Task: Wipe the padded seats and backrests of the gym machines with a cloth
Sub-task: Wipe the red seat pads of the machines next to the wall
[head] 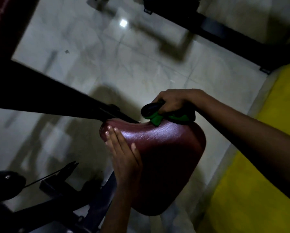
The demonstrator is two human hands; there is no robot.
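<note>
Right hand [172,101] curled tight round green-and-black cloth [167,115], pressed on far edge of dark red padded seat [166,153]; black bit poking from fist, poss. a handle; L hand [122,155] flat, fingers straight, on seat's near-left side w/ black frame bar [56,101] just beyond

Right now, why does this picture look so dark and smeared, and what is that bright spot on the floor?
Head view: dim room, motion blur smearing the black frame bar; the bright spot is a light's glare on the glossy floor; sheen also shows on the maroon seat pad; the wide lens tilts and bends lines.
</note>
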